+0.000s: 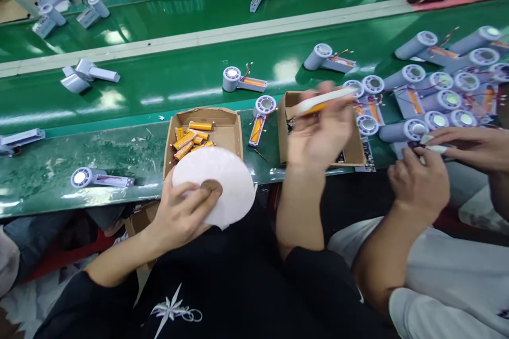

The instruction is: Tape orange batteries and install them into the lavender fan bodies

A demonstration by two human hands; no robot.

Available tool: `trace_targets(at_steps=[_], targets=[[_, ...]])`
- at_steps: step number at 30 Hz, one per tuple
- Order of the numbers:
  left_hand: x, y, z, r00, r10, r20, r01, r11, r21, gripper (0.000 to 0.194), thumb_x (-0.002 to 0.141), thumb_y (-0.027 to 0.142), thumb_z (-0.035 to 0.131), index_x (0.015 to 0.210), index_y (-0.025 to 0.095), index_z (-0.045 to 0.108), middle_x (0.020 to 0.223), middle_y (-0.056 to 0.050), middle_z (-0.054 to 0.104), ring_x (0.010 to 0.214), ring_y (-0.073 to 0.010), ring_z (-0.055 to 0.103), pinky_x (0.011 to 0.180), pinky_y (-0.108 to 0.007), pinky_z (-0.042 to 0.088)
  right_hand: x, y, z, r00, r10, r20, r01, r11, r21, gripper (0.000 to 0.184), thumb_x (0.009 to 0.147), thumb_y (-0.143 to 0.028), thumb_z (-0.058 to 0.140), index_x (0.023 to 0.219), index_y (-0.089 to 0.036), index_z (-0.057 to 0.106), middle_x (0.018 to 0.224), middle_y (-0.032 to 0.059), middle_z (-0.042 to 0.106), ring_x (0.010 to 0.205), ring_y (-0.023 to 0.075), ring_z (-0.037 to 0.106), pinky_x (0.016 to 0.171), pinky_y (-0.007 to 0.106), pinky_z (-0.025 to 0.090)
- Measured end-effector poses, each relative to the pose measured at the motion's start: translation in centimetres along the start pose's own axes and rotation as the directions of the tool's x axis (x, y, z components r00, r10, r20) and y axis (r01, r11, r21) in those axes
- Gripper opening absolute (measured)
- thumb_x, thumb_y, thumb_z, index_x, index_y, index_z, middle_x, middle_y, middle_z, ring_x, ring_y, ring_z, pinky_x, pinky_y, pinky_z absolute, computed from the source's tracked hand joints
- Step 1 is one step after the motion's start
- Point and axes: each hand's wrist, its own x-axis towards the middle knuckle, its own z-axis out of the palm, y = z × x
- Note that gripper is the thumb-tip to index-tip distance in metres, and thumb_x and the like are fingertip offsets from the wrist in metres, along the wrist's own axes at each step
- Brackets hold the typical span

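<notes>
My left hand (pixel 181 214) pinches a white round roll (pixel 217 183) of what looks like tape, thumb pressed across its face at the core and fingers curled behind. The forearm comes up from lower left, and the roll sits just in front of my chest, at the near edge of the green belt (pixel 119 90). It is flat, pale and disc-shaped, with a brownish centre under my thumb.

My right hand (pixel 318 135) is raised with the forearm nearly upright, fingers closed round a white handle part (pixel 324 100) with an orange cell showing along it. It is blurred, so I cannot tell the exact hold. It hangs over a cardboard box (pixel 286 132).

Left of that, another cardboard tray (pixel 230 127) holds loose orange cells (pixel 193 137). To the right, a co-worker's hands (pixel 421 180) work on a small white piece beside a cluster of grey fan bodies (pixel 433 100).
</notes>
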Motion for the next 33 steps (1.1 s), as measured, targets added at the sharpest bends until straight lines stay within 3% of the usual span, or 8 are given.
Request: trace_targets(at_steps=[3,6,11,15,17,20,26,33], targets=[[2.3,-2.6,-0.7,0.969,-0.028,0.244,0.061,0.990,-0.130,0.083,0.086,0.052,0.093,0.160,0.030,0.063,0.145,-0.016,0.073,0.146,-0.0453,0.054,0.135,-0.078,0.029,1.5,0.1,-1.0,0.997,-0.012,-0.080,0.017,0.998,0.068,0.042,0.098,-0.054,0.074,0.131,-0.029,0.067,0.144,0.0107,0.074,0.121,0.0239,0.081,0.093,0.038,0.070],[1.1,-8.3,-2.4,0.964,-0.131,0.230,0.180,0.961,-0.209,0.065,0.095,0.058,0.084,0.152,0.029,0.069,0.150,-0.015,0.070,0.151,-0.0385,0.056,0.129,-0.064,0.046,-1.3,-0.9,-1.8,0.994,0.102,-0.032,-0.102,0.995,-0.001,0.058,0.070,-0.062,0.099,0.116,-0.035,0.075,0.130,0.0071,0.080,0.119,0.0315,0.082,0.099,0.055,0.070],[-11.0,-15.8,-6.6,0.871,-0.478,0.117,0.468,0.878,0.100,0.036,0.097,0.056,0.078,0.119,0.028,0.083,0.131,-0.013,0.079,0.144,-0.0399,0.062,0.127,-0.069,0.045,-6.8,-4.3,-8.7,0.862,0.504,-0.060,-0.504,0.835,-0.221,0.046,0.049,-0.053,0.108,0.087,-0.046,0.082,0.078,0.0066,0.075,0.056,0.0311,0.072,0.058,0.063,0.063],[-16.2,-19.0,-8.1,0.813,-0.557,0.173,0.511,0.823,0.247,0.029,0.102,0.046,0.065,0.118,0.028,0.082,0.131,-0.013,0.079,0.132,-0.0371,0.069,0.119,-0.063,0.053,-8.7,-5.6,-12.6,0.823,0.567,-0.008,-0.554,0.800,-0.231,0.033,0.055,-0.063,0.096,0.083,-0.054,0.082,0.066,0.0075,0.059,0.049,0.0330,0.061,0.041,0.061,0.049],[-14.2,-20.3,-7.3,0.825,-0.554,0.112,0.505,0.811,0.295,0.030,0.104,0.045,0.063,0.121,0.028,0.081,0.132,-0.013,0.079,0.126,-0.0338,0.072,0.108,-0.051,0.059,-8.5,-5.4,-12.6,0.854,0.519,0.038,-0.501,0.839,-0.213,0.030,0.061,-0.064,0.092,0.088,-0.056,0.082,0.066,0.0072,0.056,0.049,0.0325,0.059,0.040,0.060,0.047],[-6.4,-22.8,-4.5,0.877,-0.472,0.091,0.419,0.844,0.333,0.034,0.105,0.051,0.066,0.125,0.027,0.078,0.142,-0.013,0.076,0.127,-0.0324,0.072,0.097,-0.042,0.059,-7.4,-5.1,-10.9,0.872,0.445,0.202,-0.412,0.892,-0.184,0.033,0.067,-0.060,0.096,0.097,-0.057,0.083,0.069,0.0078,0.063,0.052,0.0358,0.067,0.042,0.059,0.052],[12.2,-28.7,2.7,0.948,-0.219,0.229,0.166,0.959,0.230,0.034,0.109,0.041,0.060,0.132,0.024,0.079,0.152,-0.014,0.071,0.134,-0.0332,0.067,0.097,-0.045,0.056,-7.2,-7.2,-7.6,0.772,0.368,0.519,-0.345,0.928,-0.144,0.033,0.079,-0.069,0.089,0.109,-0.057,0.083,0.070,0.0076,0.068,0.049,0.0299,0.069,0.038,0.040,0.053],[18.9,-31.9,8.0,0.892,-0.082,0.444,-0.023,0.974,0.225,0.034,0.104,0.028,0.058,0.126,0.022,0.083,0.150,-0.014,0.070,0.138,-0.0297,0.057,0.105,-0.039,0.052,-9.0,-8.6,-7.2,0.745,0.376,0.551,-0.332,0.926,-0.182,0.042,0.092,-0.063,0.084,0.130,-0.050,0.074,0.093,0.0063,0.074,0.066,0.0260,0.077,0.051,0.040,0.064]])
